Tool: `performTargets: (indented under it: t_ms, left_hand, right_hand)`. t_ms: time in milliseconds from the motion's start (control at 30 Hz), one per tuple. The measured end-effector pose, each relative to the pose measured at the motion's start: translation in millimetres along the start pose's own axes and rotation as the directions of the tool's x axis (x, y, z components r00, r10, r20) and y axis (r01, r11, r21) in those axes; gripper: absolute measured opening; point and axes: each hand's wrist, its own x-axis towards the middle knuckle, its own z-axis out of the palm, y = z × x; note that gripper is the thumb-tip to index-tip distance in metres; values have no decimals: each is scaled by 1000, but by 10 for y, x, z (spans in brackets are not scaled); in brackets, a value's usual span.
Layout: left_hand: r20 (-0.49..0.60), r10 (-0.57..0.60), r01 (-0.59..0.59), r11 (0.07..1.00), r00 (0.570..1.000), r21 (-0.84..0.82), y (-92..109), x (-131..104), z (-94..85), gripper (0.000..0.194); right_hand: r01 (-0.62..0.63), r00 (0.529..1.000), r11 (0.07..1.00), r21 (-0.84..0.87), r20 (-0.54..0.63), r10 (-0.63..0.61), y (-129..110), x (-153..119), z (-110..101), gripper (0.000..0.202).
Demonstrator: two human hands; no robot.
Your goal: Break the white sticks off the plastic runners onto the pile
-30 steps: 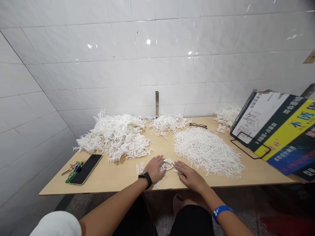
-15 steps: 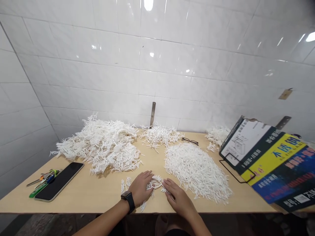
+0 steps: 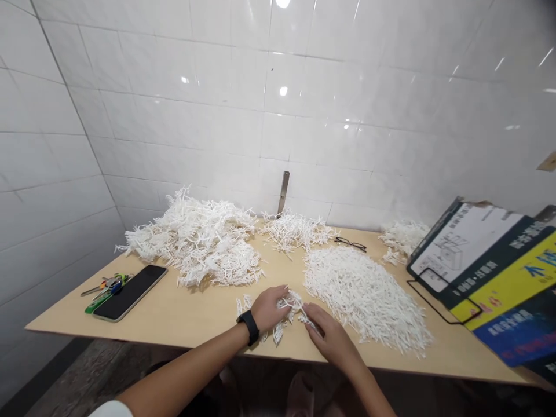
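White branched plastic pieces (image 3: 294,302), thin as twigs, lie between my two hands near the front edge of the table. My left hand (image 3: 270,310), with a black watch on its wrist, has its fingers curled on them from the left. From the right, my right hand (image 3: 330,335) pinches at the same pieces with bent fingers; its fingertips are partly hidden. A few loose bits (image 3: 278,333) lie under and beside my left hand. Close to my right hand spreads a flat heap of short white pieces (image 3: 365,295).
A large tangled white pile (image 3: 204,240) is at the left, a smaller one (image 3: 299,230) at the back. Glasses (image 3: 351,243) lie behind the flat heap. A phone (image 3: 130,293) and a green cutter with keys (image 3: 106,292) sit left. A printed box (image 3: 490,278) leans at the right.
The camera view has turned left, so everything appears shifted to the right. Both hands stay at the small white pieces, with slight finger movement.
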Motion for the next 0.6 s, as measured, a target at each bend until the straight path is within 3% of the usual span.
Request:
performTargets:
  t_ms: [233,367,433,600]
  left_hand:
    - [24,50,-49,998,998,-43,-43,13,-24,59]
    - [-6,103,-103,995,995,17,-6,-19,-45,69]
    - [2,144,-143,985,990,96,11,-56,-46,68]
    - [191,223,-275,908,956,316,98,-44,-112,46]
  right_hand:
    - [-29,997,998,48,-70,33,1,16,-19,43]
    - [-39,995,999,30,-87,42,-11,11,-28,45]
    - [-51,992,998,21,-110,53,-24,5,-33,45]
    - [-103,986,994,32,-130,106,-64,-7,-51,42]
